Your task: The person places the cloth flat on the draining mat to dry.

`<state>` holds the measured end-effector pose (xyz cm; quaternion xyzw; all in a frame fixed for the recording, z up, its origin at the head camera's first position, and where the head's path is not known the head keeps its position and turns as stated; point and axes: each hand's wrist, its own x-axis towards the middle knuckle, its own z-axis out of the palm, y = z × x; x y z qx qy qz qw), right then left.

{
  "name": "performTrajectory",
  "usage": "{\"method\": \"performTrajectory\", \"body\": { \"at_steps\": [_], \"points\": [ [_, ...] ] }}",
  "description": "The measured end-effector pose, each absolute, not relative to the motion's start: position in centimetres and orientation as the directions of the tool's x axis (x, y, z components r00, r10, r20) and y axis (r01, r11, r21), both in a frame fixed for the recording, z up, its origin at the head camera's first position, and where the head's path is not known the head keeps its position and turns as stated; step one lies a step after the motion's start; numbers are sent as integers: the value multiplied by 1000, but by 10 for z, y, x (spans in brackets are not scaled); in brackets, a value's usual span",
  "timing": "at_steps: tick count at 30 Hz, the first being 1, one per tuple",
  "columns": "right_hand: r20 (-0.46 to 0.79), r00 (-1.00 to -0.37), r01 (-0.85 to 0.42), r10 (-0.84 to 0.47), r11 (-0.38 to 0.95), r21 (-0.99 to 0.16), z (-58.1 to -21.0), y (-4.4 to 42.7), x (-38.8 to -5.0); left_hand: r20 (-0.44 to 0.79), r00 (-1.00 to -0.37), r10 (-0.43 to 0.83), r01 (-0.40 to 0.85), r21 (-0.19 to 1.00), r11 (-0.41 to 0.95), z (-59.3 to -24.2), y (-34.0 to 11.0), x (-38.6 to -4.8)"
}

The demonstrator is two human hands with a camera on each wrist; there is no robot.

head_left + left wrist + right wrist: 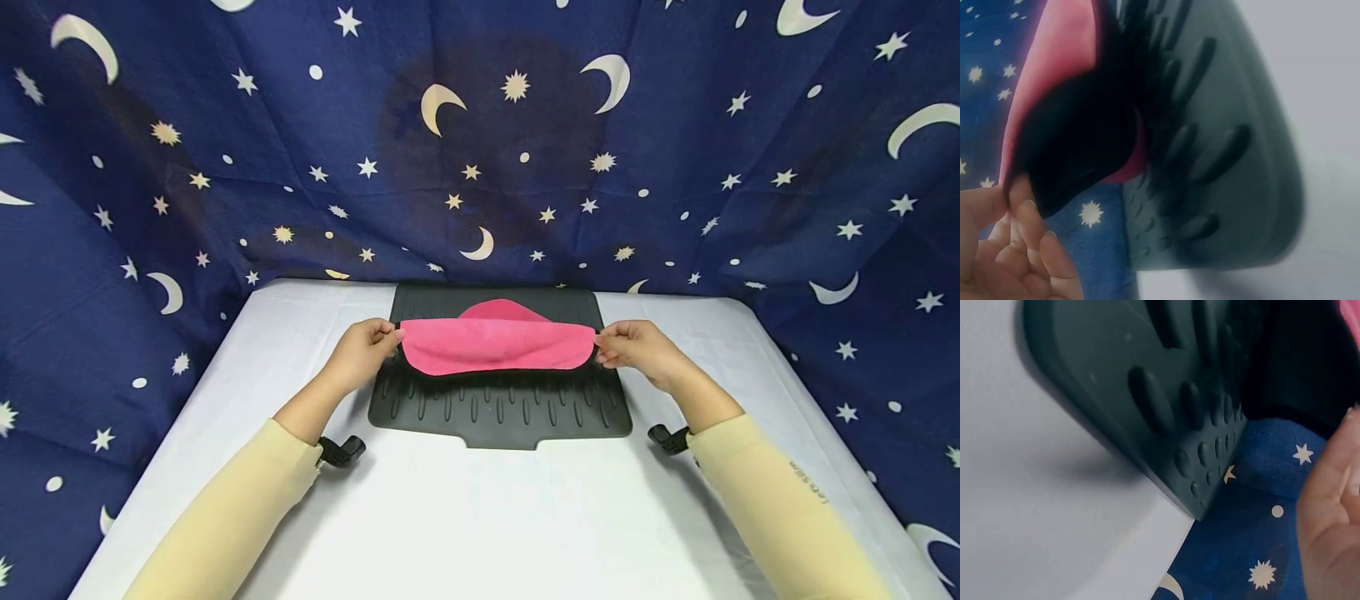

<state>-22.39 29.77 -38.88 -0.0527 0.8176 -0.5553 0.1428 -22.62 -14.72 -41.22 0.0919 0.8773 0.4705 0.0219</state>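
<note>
1. Starting at the ribbed mat's (pixel 501 432) left edge: the left hand (pixel 360 354) is pinching the upper left corner of the pink cloth (pixel 498 343) between thumb and fingers. It's only catching a small bit, so I reckon a sideways tug could be enough to pop that corner loose.

2. Over the mat's middle, the cloth is stretching between both hands, its front flap hanging down toward the person and its black underside showing from the left wrist. Another pink bit is poking up behind, toward the mat's far edge. Can't tell whether any of it is touching the mat. If it is, the ribs could be snagging it, and pulling unevenly might leave it bunched or crooked. The mat itself is lying on the white-covered counter (pixel 495 517); a snag could drag it along too, imo.

3. At the mat's right edge, the right hand (pixel 637 352) is pinching the opposite corner, also just by the fingertips. If one side slackens, the flap would probably be sagging or folding under.
</note>
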Motion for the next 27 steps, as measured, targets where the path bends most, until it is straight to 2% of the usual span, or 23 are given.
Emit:
{"method": "performTrajectory", "body": {
  "at_steps": [3,8,13,20,27],
  "points": [
    [-217,-937,109,-275,360,-927,-387,301,-224,13,-981,193,115,841,528,-409,-151,-229],
    [-300,-877,131,-375,415,-900,-390,305,-223,-79,-966,247,69,839,539,-409,-154,-230],
    [-371,-834,152,-409,476,-866,-396,305,-220,-111,-948,298,93,800,592,-419,-152,-227],
    [-419,-805,153,-420,536,-830,-403,300,-217,-146,-932,331,108,760,641,-430,-144,-219],
    [-445,-821,175,-358,584,-793,-406,298,-217,-204,-921,331,107,684,721,-431,-141,-208]
  ]
}}
